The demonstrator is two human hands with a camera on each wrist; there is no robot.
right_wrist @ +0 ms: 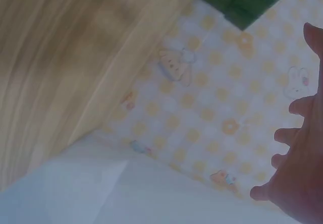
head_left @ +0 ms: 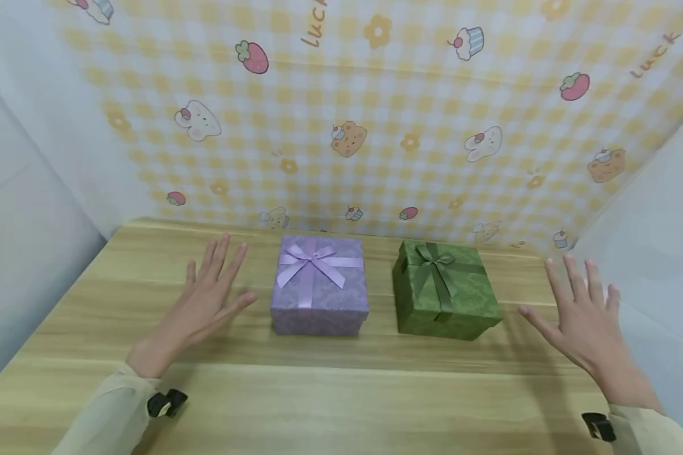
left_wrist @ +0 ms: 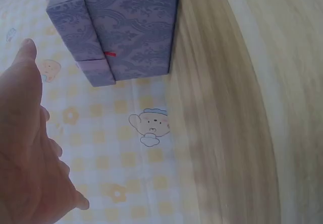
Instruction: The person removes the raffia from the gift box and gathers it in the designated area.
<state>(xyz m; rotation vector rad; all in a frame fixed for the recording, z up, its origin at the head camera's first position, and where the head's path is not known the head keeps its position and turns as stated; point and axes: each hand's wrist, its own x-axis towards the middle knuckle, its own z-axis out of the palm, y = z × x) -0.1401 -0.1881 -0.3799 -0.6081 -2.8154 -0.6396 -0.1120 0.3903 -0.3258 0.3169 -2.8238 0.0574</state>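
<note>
A purple patterned gift box (head_left: pixel 320 296) with a lilac ribbon bow sits on the wooden table. To its right stands a green gift box (head_left: pixel 461 297), turned slightly, with a dark green bow on its lid. The left hand (head_left: pixel 207 303) is held with spread fingers to the left of the purple box, apart from it. On the far side, the right hand (head_left: pixel 586 322) spreads its fingers to the right of the green box, touching nothing. In the left wrist view the purple box (left_wrist: pixel 133 32) shows its side, with a small red tab under the lid edge.
The wooden table (head_left: pixel 341 404) reaches back to a yellow checked cloth (head_left: pixel 375 95) printed with strawberries, bears and cupcakes. White sheets (head_left: pixel 28 158) hang on the left and right sides. A dark band piece (head_left: pixel 167 403) is on the left sleeve, another (head_left: pixel 599 427) on the right.
</note>
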